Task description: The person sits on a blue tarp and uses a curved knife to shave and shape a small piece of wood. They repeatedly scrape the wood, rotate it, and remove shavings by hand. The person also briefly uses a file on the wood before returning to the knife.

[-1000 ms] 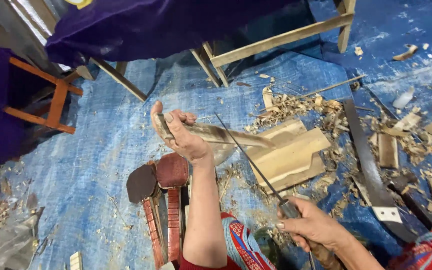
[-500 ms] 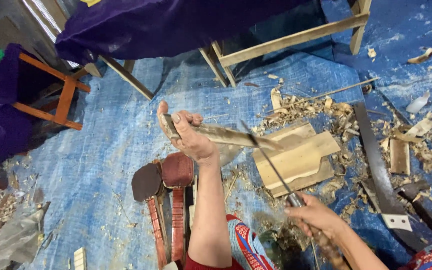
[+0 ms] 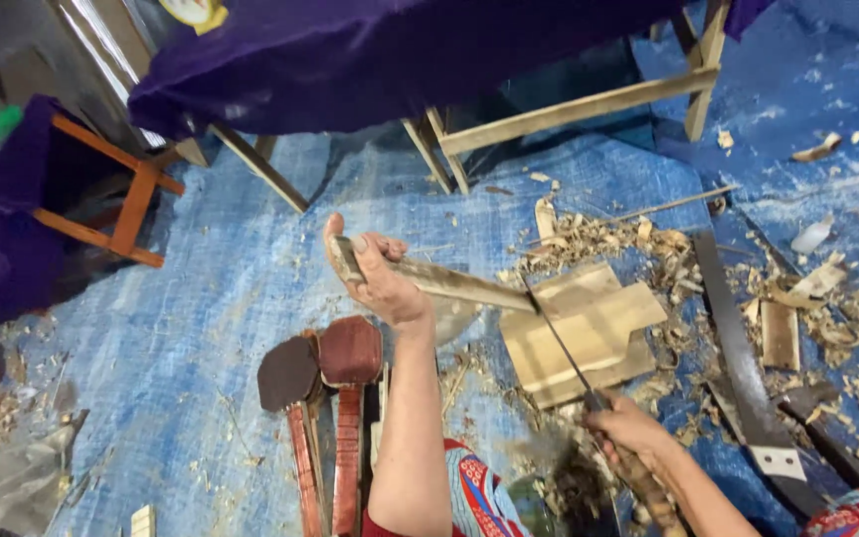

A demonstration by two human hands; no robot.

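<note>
My left hand grips one end of a long flat wooden stick, held roughly level above the blue tarp. In my right hand is the handle of a long thin blade. The blade's tip touches the far end of the stick, just over a pale wooden block that lies on the tarp. Wood shavings surround the block.
Two dark reddish paddle-shaped wooden pieces lie beside my left arm. A long dark blade, offcuts and shavings cover the right side. A wooden frame draped in purple cloth stands behind, an orange stool at the left.
The stick and my left hand have stayed nearly in place. The blade has slid along the stick toward its far end, and my right hand has shifted slightly.
</note>
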